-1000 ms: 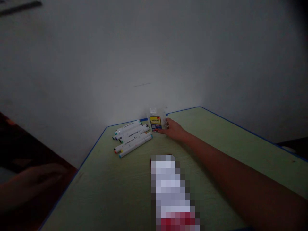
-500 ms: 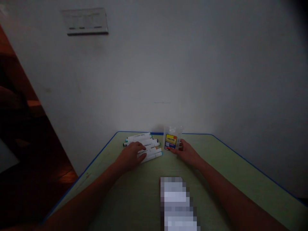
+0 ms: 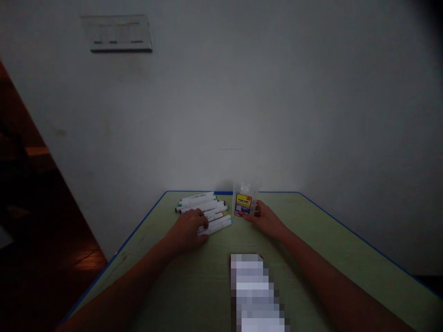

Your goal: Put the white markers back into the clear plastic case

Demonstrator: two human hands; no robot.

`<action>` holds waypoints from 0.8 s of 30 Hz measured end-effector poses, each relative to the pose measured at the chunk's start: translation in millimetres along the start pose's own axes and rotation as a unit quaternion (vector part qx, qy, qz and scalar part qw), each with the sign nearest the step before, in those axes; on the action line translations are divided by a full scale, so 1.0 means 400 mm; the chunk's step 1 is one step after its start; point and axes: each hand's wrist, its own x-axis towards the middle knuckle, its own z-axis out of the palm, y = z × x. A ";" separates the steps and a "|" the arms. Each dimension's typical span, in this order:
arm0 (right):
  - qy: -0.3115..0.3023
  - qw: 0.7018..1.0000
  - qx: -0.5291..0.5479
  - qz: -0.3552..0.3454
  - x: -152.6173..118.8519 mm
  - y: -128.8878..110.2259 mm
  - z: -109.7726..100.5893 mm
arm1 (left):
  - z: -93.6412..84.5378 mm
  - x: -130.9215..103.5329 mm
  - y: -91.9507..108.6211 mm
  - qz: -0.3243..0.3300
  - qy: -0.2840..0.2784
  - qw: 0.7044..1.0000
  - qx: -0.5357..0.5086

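Observation:
Several white markers (image 3: 199, 199) with coloured end caps lie side by side on the table's far left part. My left hand (image 3: 188, 228) rests over their near side, fingers bent, with thumb and fingertips on either side of the nearest marker (image 3: 219, 226). The palm side is hidden. Just to the right stands a clear plastic case (image 3: 245, 188) with a yellow and blue label, slightly tilted. My right hand (image 3: 265, 220) grips its lower right side, thumb across the front and fingers behind. No contents can be made out inside the case.
The pale green table (image 3: 204, 281) has a blue edge and meets a grey-white wall (image 3: 221, 106). A pixelated flat object (image 3: 256, 290) lies near the front. A switch panel (image 3: 119, 34) is on the wall. Dark floor shows at left.
My left fingers have drawn in and shifted slightly toward me, around the nearest marker. My right hand keeps hold of the case. The whole view has shifted slightly.

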 end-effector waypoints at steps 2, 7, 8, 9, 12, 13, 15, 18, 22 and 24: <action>-0.001 1.000 0.000 -0.003 0.004 0.008 0.000 | 0.005 0.001 0.003 0.005 -0.005 1.000 0.017; 0.006 1.000 -0.016 -0.007 0.010 0.016 0.000 | 0.008 0.007 0.003 0.014 -0.009 0.999 0.041; 0.009 1.000 -0.022 -0.004 0.010 0.014 0.000 | 0.006 0.008 -0.002 0.012 -0.006 0.999 0.033; 0.012 1.000 -0.028 -0.002 0.009 0.013 0.000 | 0.002 0.009 -0.008 0.005 0.001 1.000 0.018; 0.017 0.999 -0.043 -0.005 0.007 0.008 0.000 | -0.012 0.013 -0.034 -0.055 0.043 0.996 -0.048; 0.019 0.999 -0.048 -0.004 0.007 0.007 0.000 | -0.017 0.014 -0.042 -0.074 0.063 0.992 -0.078; 0.023 0.998 -0.057 0.000 0.007 0.006 0.001 | -0.025 0.016 -0.050 -0.094 0.104 0.978 -0.154; 0.024 0.997 -0.066 0.015 0.009 0.005 0.001 | -0.030 0.017 -0.041 -0.090 0.149 0.938 -0.300; 0.031 0.997 -0.075 0.011 0.009 0.001 0.003 | -0.032 0.017 -0.007 -0.082 0.165 0.886 -0.425; 0.033 0.997 -0.076 0.006 0.009 0.001 0.005 | -0.037 0.017 0.011 -0.068 0.177 0.876 -0.445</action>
